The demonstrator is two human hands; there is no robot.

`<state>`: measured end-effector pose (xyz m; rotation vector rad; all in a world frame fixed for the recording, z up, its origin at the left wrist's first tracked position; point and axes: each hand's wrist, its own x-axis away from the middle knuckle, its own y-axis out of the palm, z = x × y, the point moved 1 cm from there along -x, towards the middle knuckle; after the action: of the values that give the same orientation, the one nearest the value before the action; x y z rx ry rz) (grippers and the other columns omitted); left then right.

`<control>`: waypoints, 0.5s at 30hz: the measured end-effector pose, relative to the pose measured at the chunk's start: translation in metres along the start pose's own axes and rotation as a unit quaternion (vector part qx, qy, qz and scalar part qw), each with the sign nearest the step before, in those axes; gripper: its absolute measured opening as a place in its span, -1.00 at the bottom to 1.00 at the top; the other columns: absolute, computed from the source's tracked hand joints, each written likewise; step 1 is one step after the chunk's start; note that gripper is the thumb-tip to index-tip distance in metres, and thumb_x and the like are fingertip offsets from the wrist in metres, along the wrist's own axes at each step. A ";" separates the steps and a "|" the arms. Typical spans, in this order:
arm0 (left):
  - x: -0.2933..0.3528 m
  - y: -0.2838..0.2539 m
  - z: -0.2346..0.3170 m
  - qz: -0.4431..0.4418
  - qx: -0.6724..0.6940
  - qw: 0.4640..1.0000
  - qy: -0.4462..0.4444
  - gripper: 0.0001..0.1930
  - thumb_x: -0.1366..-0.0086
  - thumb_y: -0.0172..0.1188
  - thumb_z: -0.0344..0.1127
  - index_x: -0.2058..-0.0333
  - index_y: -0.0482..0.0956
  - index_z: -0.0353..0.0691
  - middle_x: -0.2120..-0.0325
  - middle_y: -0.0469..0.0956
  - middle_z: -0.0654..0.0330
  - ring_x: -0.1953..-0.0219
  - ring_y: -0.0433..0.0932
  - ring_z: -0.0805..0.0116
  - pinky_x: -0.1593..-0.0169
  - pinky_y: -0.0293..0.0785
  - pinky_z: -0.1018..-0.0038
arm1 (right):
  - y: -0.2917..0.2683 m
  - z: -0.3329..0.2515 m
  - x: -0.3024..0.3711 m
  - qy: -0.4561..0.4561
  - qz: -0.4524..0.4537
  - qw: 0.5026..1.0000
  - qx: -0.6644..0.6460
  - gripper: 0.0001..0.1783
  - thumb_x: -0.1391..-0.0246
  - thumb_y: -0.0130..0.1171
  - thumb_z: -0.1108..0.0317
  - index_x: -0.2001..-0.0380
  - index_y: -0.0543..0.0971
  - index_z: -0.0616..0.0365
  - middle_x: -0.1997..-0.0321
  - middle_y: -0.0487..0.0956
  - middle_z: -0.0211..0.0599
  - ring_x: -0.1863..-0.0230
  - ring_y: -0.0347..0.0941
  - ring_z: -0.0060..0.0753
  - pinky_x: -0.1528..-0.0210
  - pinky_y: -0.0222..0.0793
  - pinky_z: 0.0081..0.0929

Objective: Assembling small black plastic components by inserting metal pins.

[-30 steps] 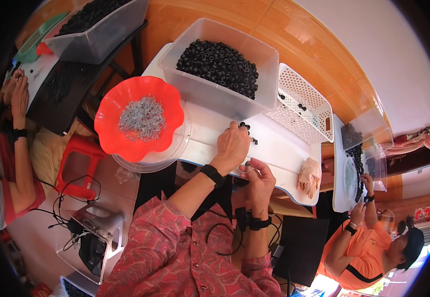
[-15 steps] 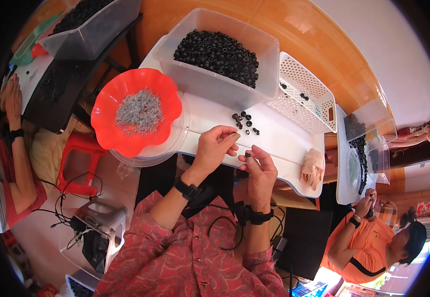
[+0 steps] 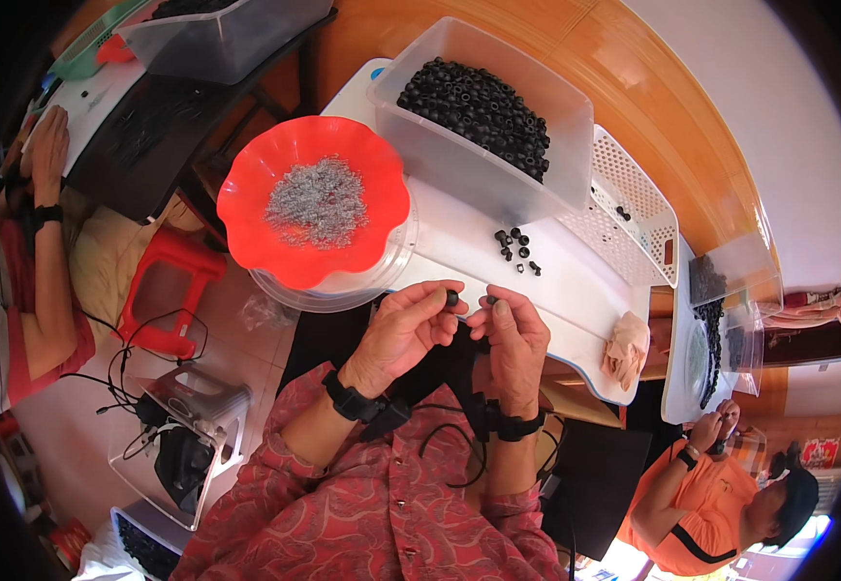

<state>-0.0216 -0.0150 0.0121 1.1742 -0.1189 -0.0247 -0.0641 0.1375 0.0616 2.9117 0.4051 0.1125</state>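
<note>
My left hand [image 3: 401,327] pinches a small round black part [image 3: 451,298] between thumb and fingertips. Facing it a short gap away, my right hand [image 3: 515,339] has thumb and forefinger closed on another small dark part [image 3: 491,300], mostly covered by the fingers. Both hands are raised over the near edge of the white table [image 3: 450,228]. Past them on the tabletop lies a loose group of small black parts [image 3: 513,242]. A red wavy-rimmed bowl [image 3: 246,213] to the left holds a heap of tiny silvery metal pieces [image 3: 316,201].
A clear plastic bin [image 3: 498,179] of black ring-like parts stands at the back, beside a white perforated basket [image 3: 624,218] with a few parts inside. A crumpled beige cloth [image 3: 626,351] lies at the right. People work at neighbouring tables on both sides; a red stool [image 3: 173,290] stands left.
My hands have come level with each other, fingertips facing. The black part in my left fingers now shows plainly. The whole view has shifted, moving the table items rightward.
</note>
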 end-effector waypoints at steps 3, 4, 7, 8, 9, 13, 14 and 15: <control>0.006 -0.001 0.003 0.009 0.002 1.000 0.010 -0.71 -0.43 0.01 -0.31 -0.01 0.48 -0.36 0.28 0.59 0.13 0.39 0.56 0.50 0.32 0.55 0.61 | 0.008 -0.001 -0.002 0.010 -0.020 1.000 0.002 -0.76 -0.30 0.00 0.42 0.06 0.51 0.34 0.20 0.57 -0.19 0.35 0.54 -0.51 0.34 0.44 -0.63; 0.008 -0.002 0.004 0.020 -0.006 1.000 0.012 -0.72 -0.43 0.01 -0.31 0.00 0.49 -0.35 0.30 0.58 0.15 0.40 0.56 0.50 0.32 0.55 0.61 | 0.010 -0.001 -0.003 0.012 -0.026 1.000 0.002 -0.75 -0.31 -0.01 0.41 0.07 0.51 0.34 0.19 0.58 -0.18 0.36 0.54 -0.51 0.35 0.44 -0.63; 0.011 -0.008 0.004 0.000 -0.033 0.999 0.023 -0.72 -0.42 0.04 -0.30 0.01 0.49 -0.36 0.30 0.59 0.14 0.39 0.58 0.51 0.32 0.58 0.58 | 0.021 -0.009 -0.006 0.003 -0.035 0.998 0.057 -0.77 -0.30 -0.02 0.44 0.07 0.51 0.33 0.18 0.59 -0.17 0.37 0.54 -0.53 0.38 0.42 -0.64; 0.014 -0.008 0.005 0.005 -0.035 0.999 0.024 -0.72 -0.41 0.06 -0.30 0.02 0.49 -0.35 0.31 0.59 0.16 0.38 0.58 0.52 0.32 0.57 0.59 | 0.027 -0.013 -0.007 0.004 -0.039 0.998 0.057 -0.77 -0.30 -0.02 0.44 0.07 0.51 0.33 0.18 0.59 -0.17 0.37 0.54 -0.53 0.38 0.42 -0.64; 0.015 -0.009 0.006 0.007 -0.035 0.999 0.028 -0.72 -0.41 0.06 -0.30 0.02 0.49 -0.35 0.31 0.59 0.16 0.38 0.58 0.52 0.32 0.57 0.59 | 0.034 -0.017 -0.010 -0.016 -0.056 0.995 0.085 -0.79 -0.28 0.00 0.46 0.09 0.53 0.30 0.19 0.59 -0.20 0.39 0.53 -0.55 0.38 0.41 -0.64; 0.020 -0.013 0.005 0.055 -0.065 0.996 0.026 -0.73 -0.40 0.08 -0.29 0.04 0.50 -0.32 0.31 0.59 0.20 0.37 0.57 0.52 0.33 0.55 0.60 | 0.061 -0.026 -0.029 -0.139 -0.112 0.959 0.220 -0.84 -0.21 0.08 0.52 0.18 0.59 0.23 0.27 0.57 -0.32 0.44 0.47 -0.62 0.41 0.38 -0.63; 0.020 -0.016 0.004 0.066 -0.070 0.995 0.025 -0.74 -0.40 0.09 -0.28 0.04 0.51 -0.31 0.32 0.59 0.21 0.37 0.57 0.52 0.33 0.54 0.61 | 0.074 -0.030 -0.033 -0.168 -0.112 0.950 0.239 -0.87 -0.13 0.16 0.54 0.24 0.61 0.20 0.33 0.53 -0.33 0.48 0.45 -0.54 0.42 0.38 -0.60; 0.019 -0.019 0.003 0.066 -0.070 0.995 0.028 -0.74 -0.40 0.09 -0.28 0.04 0.51 -0.31 0.32 0.59 0.21 0.37 0.57 0.52 0.33 0.54 0.61 | 0.084 -0.033 -0.040 -0.169 -0.114 0.950 0.238 -0.87 -0.13 0.16 0.54 0.24 0.61 0.20 0.33 0.53 -0.33 0.48 0.45 -0.54 0.42 0.38 -0.60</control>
<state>-0.0020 -0.0267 -0.0026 1.0243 -0.1437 0.1149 -0.0833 0.0533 0.1089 3.2181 0.7951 -0.5895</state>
